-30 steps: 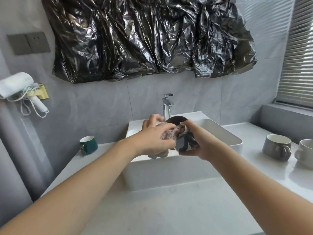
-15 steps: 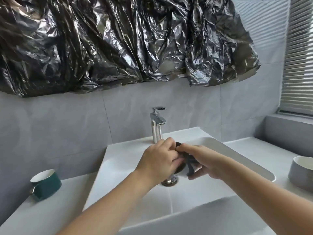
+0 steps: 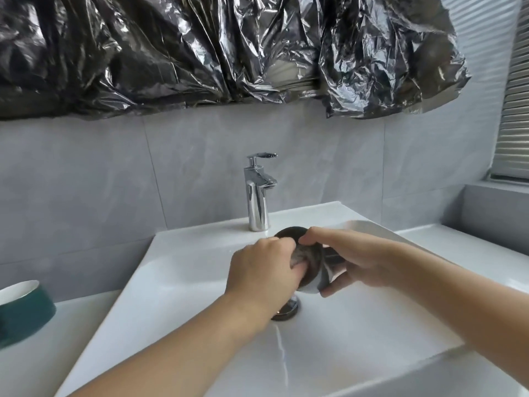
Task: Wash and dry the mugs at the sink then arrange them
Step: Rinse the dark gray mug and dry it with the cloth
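A dark glossy mug lies tilted on its side above the white sink basin, just over the drain. My right hand grips it round the body, thumb on the upper rim. My left hand has its fingers curled into the mug's mouth, pressing a bunched brownish cloth inside; most of the cloth is hidden. A green mug with a white inside stands on the counter at the far left.
A chrome faucet stands behind the hands at the basin's back edge, with no water running. Black plastic sheeting hangs on the grey tiled wall above. White counter extends to the right under a window blind.
Both hands have dropped from above the basin's front edge down into the basin with the mug. The view has come closer; the grey and white mugs at the right are out of frame.
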